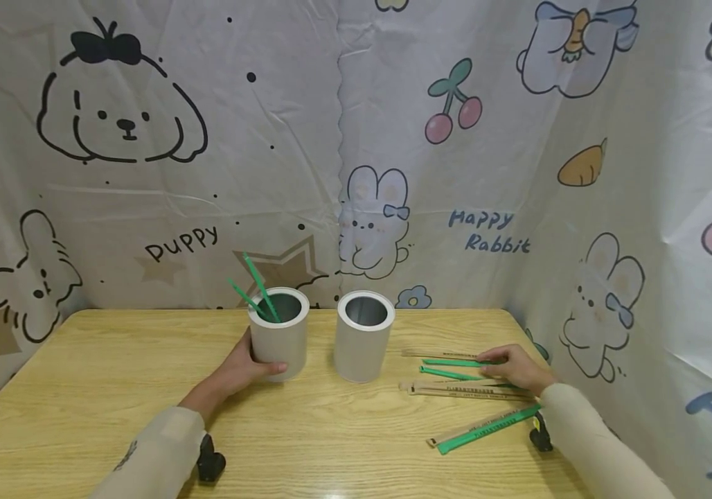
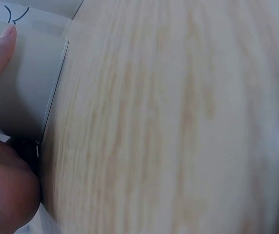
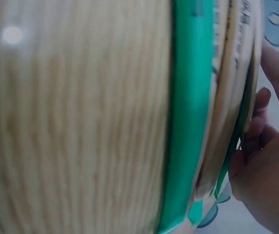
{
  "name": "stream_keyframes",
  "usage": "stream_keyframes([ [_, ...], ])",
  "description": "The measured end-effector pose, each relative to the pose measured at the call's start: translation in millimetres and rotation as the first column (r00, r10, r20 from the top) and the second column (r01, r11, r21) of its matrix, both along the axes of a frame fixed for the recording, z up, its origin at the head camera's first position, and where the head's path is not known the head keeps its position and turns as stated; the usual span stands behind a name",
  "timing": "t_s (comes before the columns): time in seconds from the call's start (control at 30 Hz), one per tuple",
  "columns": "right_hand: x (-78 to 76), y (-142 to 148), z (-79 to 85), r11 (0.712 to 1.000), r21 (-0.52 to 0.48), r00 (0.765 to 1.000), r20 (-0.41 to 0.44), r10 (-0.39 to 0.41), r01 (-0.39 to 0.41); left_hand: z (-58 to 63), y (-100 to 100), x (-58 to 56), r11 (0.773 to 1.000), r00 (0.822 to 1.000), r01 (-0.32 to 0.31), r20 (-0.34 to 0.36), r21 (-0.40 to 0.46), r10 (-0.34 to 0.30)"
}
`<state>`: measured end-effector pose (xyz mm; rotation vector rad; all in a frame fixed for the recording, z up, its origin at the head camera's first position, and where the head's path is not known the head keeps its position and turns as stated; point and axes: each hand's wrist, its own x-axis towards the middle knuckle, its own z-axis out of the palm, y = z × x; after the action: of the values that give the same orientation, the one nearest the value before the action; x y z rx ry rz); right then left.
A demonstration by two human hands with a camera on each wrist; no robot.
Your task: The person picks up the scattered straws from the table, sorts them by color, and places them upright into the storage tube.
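Note:
At the middle of the table, my left hand (image 1: 250, 360) grips a white cylindrical canister (image 1: 281, 346), its thumb across the front; the other fingers are hidden behind. Two green wrapped straws (image 1: 259, 291) lean inside and stick out over the rim. A second white canister (image 1: 362, 346) stands just right of it, and no straws show in it. On the right, my right hand (image 1: 518, 366) pinches a green wrapped straw (image 1: 449, 362) at its right end. Another green straw (image 1: 446, 373) lies close in front of that one. The right wrist view shows the fingers curled beyond the straws (image 3: 190, 112).
Brown wrapped straws with printed writing (image 1: 468, 392) lie around the right hand. Nearer the front, a green straw (image 1: 487, 430) rests alongside a brown one. A patterned cloth (image 1: 269, 138) hangs behind the wooden table (image 1: 331, 436) and along its sides.

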<state>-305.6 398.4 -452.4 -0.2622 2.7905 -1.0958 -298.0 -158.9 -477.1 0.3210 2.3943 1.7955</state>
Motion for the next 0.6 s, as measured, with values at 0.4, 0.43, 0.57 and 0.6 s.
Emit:
stream_keyframes([
  [0.4,-9.4,-9.8,0.2,0.995,0.073,0.997,-0.043,-0.067,0.07,1.5,0.7,1.0,1.0,1.0,-0.003,0.002,-0.006,0.003],
  [0.43,-9.9,-10.1,1.0,0.995,0.069,0.997,-0.042,-0.067,0.07,1.9,1.0,1.2,1.0,1.0,-0.002,0.003,-0.006,0.002],
  [0.57,-11.4,-14.8,8.9,0.999,0.039,0.997,-0.071,-0.026,0.029,2.9,0.9,2.1,1.0,1.0,-0.002,0.003,-0.014,0.002],
  [0.6,-11.2,-17.8,13.0,1.0,0.023,0.997,-0.075,-0.01,0.011,2.7,0.6,2.3,1.0,1.0,-0.006,0.006,-0.009,0.007],
])
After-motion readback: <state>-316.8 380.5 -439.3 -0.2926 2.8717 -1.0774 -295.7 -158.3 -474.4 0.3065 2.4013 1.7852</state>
